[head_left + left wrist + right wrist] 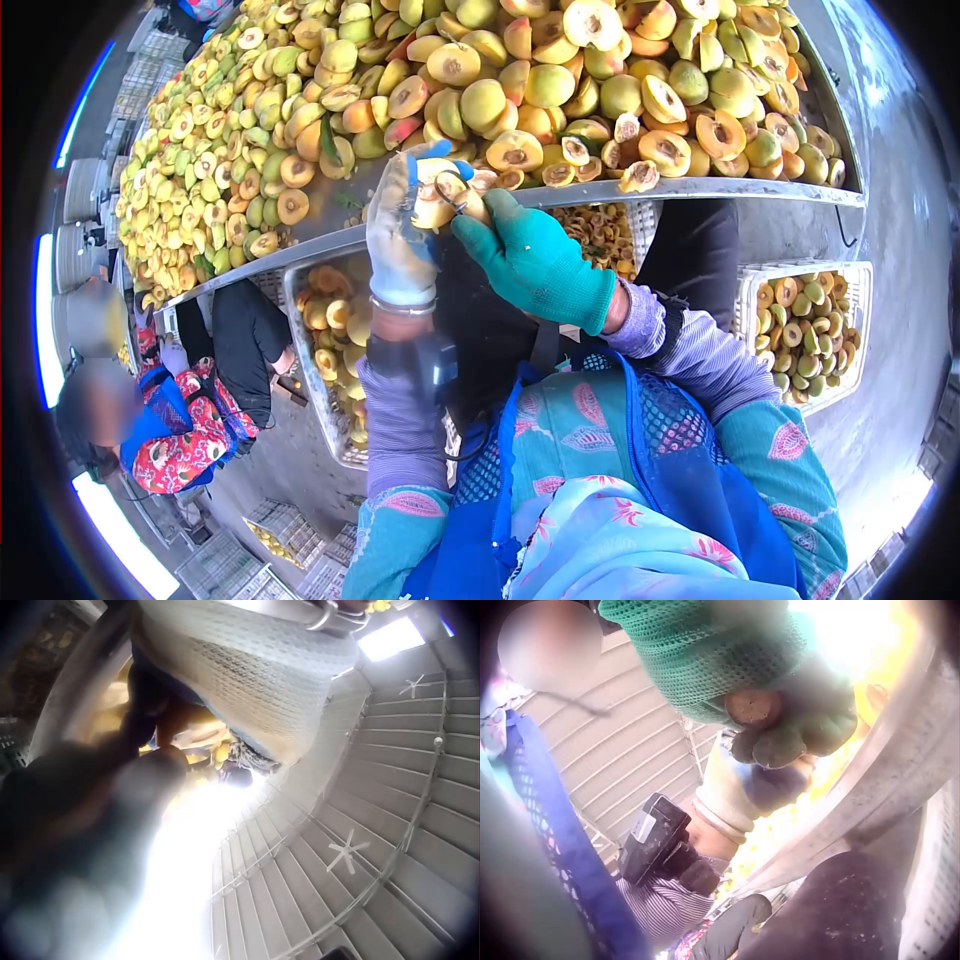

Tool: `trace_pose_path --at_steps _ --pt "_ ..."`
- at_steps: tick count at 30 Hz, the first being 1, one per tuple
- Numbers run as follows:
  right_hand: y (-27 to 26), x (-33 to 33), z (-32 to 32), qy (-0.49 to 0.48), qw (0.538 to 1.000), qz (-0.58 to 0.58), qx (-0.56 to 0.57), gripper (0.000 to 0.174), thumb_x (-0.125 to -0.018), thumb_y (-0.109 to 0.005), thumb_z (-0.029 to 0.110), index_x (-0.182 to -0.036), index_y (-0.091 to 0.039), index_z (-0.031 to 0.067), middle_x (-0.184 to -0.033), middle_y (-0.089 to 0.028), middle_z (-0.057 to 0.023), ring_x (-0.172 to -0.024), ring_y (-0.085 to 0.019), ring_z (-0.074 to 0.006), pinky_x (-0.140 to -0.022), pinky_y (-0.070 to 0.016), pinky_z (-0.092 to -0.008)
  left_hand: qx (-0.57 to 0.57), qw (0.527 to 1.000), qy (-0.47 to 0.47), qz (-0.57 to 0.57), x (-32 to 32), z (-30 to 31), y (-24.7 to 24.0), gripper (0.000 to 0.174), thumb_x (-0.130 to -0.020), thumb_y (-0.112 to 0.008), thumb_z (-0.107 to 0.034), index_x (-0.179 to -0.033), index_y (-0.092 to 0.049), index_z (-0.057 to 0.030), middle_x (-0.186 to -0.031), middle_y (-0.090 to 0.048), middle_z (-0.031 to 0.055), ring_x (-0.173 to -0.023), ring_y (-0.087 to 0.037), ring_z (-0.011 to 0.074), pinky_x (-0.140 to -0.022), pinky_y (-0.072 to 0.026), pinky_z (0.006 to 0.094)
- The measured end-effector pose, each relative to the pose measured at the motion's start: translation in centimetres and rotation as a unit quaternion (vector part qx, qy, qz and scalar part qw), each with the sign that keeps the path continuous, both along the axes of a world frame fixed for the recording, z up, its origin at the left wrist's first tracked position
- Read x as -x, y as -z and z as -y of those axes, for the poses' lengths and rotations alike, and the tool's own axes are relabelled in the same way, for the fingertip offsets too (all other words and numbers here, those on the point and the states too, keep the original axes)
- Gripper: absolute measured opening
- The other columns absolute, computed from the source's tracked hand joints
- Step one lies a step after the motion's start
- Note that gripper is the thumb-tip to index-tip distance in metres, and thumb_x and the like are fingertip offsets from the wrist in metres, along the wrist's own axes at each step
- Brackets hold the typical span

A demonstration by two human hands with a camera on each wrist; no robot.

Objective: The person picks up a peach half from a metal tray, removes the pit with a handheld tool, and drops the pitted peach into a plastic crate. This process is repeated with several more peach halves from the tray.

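Note:
My left hand [398,235], in a white and blue glove, grips a yellow peach half [432,210] above the near edge of the fruit table. In a green knit glove, my right hand [545,262] is curled round a pitting knife. The knife's thin dark curved blade [447,190] lies against the cut face of the peach. Its round brown handle end [754,709] pokes out of the green fist in the right wrist view. Both hands meet at the fruit. In the left wrist view the white glove [255,682] covers most of the work.
Halved peaches [230,150] are heaped on the metal table [330,243]. Below its edge stand a crate [296,300] of peach pieces, a container of small scraps [600,235] and another crate [750,330] at right. Another person [190,430] sits at left.

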State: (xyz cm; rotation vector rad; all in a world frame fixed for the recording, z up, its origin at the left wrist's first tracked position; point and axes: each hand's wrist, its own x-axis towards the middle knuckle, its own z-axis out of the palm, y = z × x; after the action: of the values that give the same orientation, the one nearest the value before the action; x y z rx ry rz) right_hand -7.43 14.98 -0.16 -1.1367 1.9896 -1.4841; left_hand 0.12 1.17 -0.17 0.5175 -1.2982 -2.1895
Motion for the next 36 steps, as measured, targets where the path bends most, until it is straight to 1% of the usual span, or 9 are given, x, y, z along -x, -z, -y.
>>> trace_pose_path --at_steps 5,9,13,17,21,25,28,31,36 --pt "0.5 -0.2 -0.4 -0.021 0.996 -0.064 0.057 0.026 -0.096 -0.054 0.025 -0.100 -0.054 -0.0006 -0.073 -0.057 -0.0259 -0.068 -0.060 -0.0426 -0.055 -0.0457 -0.0507 0.110 0.991 -0.061 0.035 0.6 -1.1 -0.3 0.044 -0.102 -0.040 -0.030 -0.112 -0.057 0.0088 -0.095 -0.068 0.0182 -0.086 -0.067 0.0231 -0.080 -0.0533 0.0322" --pt "-0.1 -1.1 -0.4 -0.008 0.994 0.112 -0.012 0.027 -0.097 -0.051 0.024 -0.107 -0.056 -0.0002 -0.076 -0.056 -0.0268 -0.071 -0.061 -0.0425 -0.057 -0.0458 -0.0506 0.176 0.981 -0.064 0.053 1.0 -1.5 -0.6 0.039 -0.101 -0.044 -0.028 -0.109 -0.059 0.0076 -0.097 -0.068 0.0172 -0.086 -0.066 0.0218 -0.079 -0.0529 0.0314" --pt "0.3 -1.1 -0.7 -0.020 0.996 0.083 0.022 0.031 -0.097 -0.050 0.027 -0.106 -0.055 -0.0031 -0.075 -0.058 -0.0281 -0.073 -0.060 -0.0446 -0.060 -0.0456 -0.0501 0.221 0.968 -0.091 0.076 1.6 -1.7 0.6 0.035 -0.100 -0.048 -0.027 -0.107 -0.060 0.0053 -0.101 -0.067 0.0148 -0.085 -0.065 0.0186 -0.077 -0.0521 0.0294" --pt "0.9 -0.5 -0.2 -0.028 0.968 0.251 -0.009 0.034 -0.096 -0.051 0.029 -0.100 -0.053 -0.0046 -0.073 -0.058 -0.0269 -0.072 -0.059 -0.0456 -0.062 -0.0462 -0.0491 0.166 0.980 -0.094 0.047 2.4 -2.3 0.8 0.034 -0.100 -0.050 -0.028 -0.109 -0.060 0.0038 -0.104 -0.066 0.0122 -0.086 -0.063 0.0167 -0.076 -0.0515 0.0288" --pt "2.2 1.0 -0.7 -0.048 0.995 0.078 0.040 0.035 -0.096 -0.051 0.032 -0.094 -0.053 -0.0027 -0.068 -0.058 -0.0204 -0.058 -0.060 -0.0340 -0.053 -0.0479 -0.0416 0.041 0.997 0.032 0.057 1.8 -0.6 -0.2 0.040 -0.101 -0.048 -0.031 -0.108 -0.062 0.0053 -0.098 -0.067 0.0138 -0.085 -0.066 0.0192 -0.076 -0.0547 0.0319" --pt "-1.3 0.2 -0.8 -0.124 0.804 0.581 -0.029 0.039 -0.097 -0.046 0.041 -0.092 -0.052 0.0028 -0.060 -0.056 -0.0055 -0.041 -0.050 -0.0109 -0.033 -0.0370 -0.0258 -0.027 0.992 -0.039 0.114 2.8 -1.4 -0.4 0.031 -0.097 -0.056 -0.025 -0.099 -0.064 0.0046 -0.084 -0.068 0.0146 -0.058 -0.064 0.0186 -0.049 -0.0542 0.0292" --pt "-1.0 0.3 -1.2 -0.143 0.802 0.580 -0.002 0.041 -0.097 -0.045 0.044 -0.093 -0.050 0.0029 -0.059 -0.054 -0.0049 -0.042 -0.052 -0.0123 -0.033 -0.0380 -0.0265 -0.058 0.995 -0.022 0.084 3.2 -2.1 -0.4 0.030 -0.097 -0.056 -0.024 -0.102 -0.063 0.0047 -0.081 -0.067 0.0151 -0.059 -0.064 0.0197 -0.052 -0.0558 0.0312" --pt "-2.3 -0.2 -1.2 -0.036 0.883 0.462 -0.076 0.042 -0.096 -0.044 0.045 -0.092 -0.049 0.0033 -0.059 -0.053 -0.0049 -0.041 -0.051 -0.0125 -0.033 -0.0378 -0.0260 -0.010 0.996 0.007 0.092 4.1 -1.6 0.9 0.026 -0.097 -0.054 -0.020 -0.105 -0.062 0.0033 -0.086 -0.068 0.0163 -0.065 -0.066 0.0212 -0.053 -0.0553 0.0324" --pt "-2.2 0.6 -1.3 -0.044 0.869 0.488 -0.068 0.044 -0.097 -0.042 0.046 -0.087 -0.051 0.0046 -0.056 -0.052 -0.0047 -0.040 -0.049 -0.0127 -0.034 -0.0356 -0.0256 0.015 0.986 0.051 0.156 5.2 -1.2 0.2 0.025 -0.096 -0.053 -0.018 -0.105 -0.063 0.0033 -0.085 -0.069 0.0146 -0.065 -0.065 0.0186 -0.055 -0.0531 0.0293"
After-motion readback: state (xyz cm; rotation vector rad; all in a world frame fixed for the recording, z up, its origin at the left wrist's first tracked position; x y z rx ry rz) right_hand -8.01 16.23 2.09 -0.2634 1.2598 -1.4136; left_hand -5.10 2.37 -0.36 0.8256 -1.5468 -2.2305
